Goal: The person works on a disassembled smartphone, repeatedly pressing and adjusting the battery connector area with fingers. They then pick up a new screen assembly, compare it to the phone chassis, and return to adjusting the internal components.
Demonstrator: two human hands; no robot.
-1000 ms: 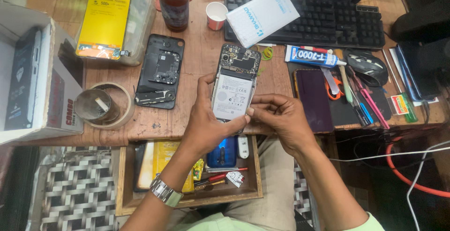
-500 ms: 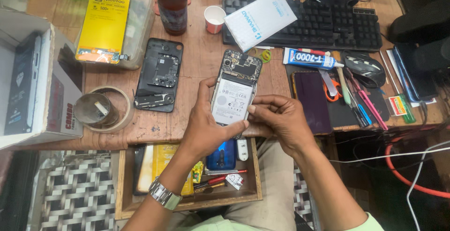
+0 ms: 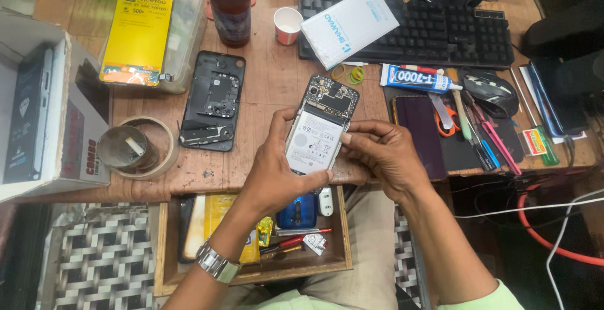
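Two hands are gripping an opened phone point(image 3: 319, 130), its pale battery and circuit board facing up, just above the front edge of the wooden tabletop point(image 3: 270, 83). Our left hand point(image 3: 277, 171) is clamping its left side and bottom; our right hand point(image 3: 384, 152) is pinching its right edge. A black back cover point(image 3: 212, 99) is lying to the left, a glue tube point(image 3: 418, 78) to the right, a black keyboard point(image 3: 434, 33) beyond.
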